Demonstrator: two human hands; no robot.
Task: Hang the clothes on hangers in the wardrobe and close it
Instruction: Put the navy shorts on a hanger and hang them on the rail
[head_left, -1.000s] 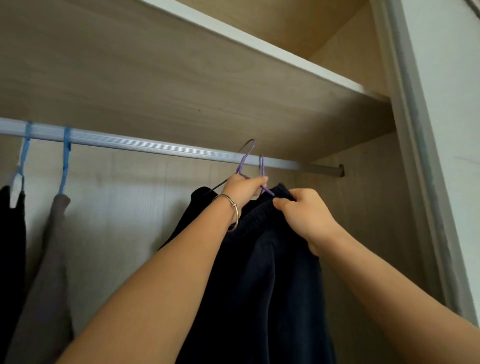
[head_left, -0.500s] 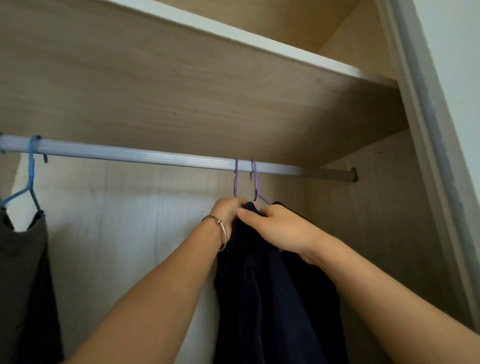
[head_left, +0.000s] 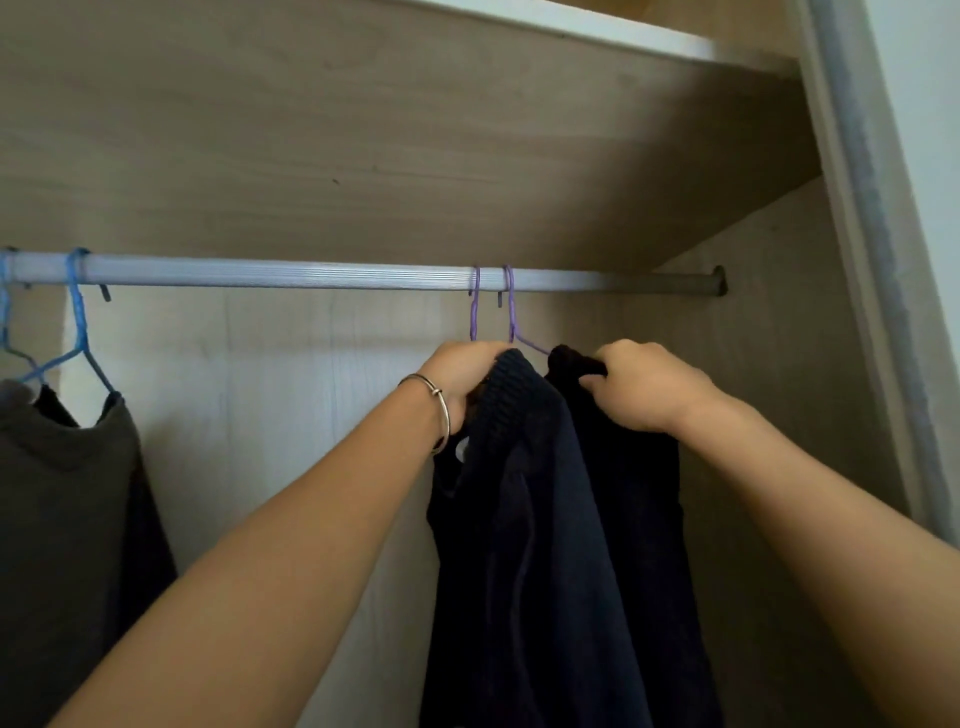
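1. Wardrobe (head_left: 363, 156): open, door not closed yet.
2. Rail (head_left: 311, 274): both purple hooks (head_left: 509, 306) now seated; a second ago one was off it. Hanging nearly done.
3. Navy garment (head_left: 540, 519): hanging below hooks, right of grey top (head_left: 62, 493).
4. Left hand (head_left: 462, 379): grip closed on collar. Right hand (head_left: 644, 387): pinching second dark garment.
5. No legible writing.

A thin metal bracelet (head_left: 440, 413) circles a wrist, its clasp a small bead on the upper side. To the far right, outside the cupboard, a pale painted wall (head_left: 924, 130) fills the upper corner, lit more brightly than the wood beside it.
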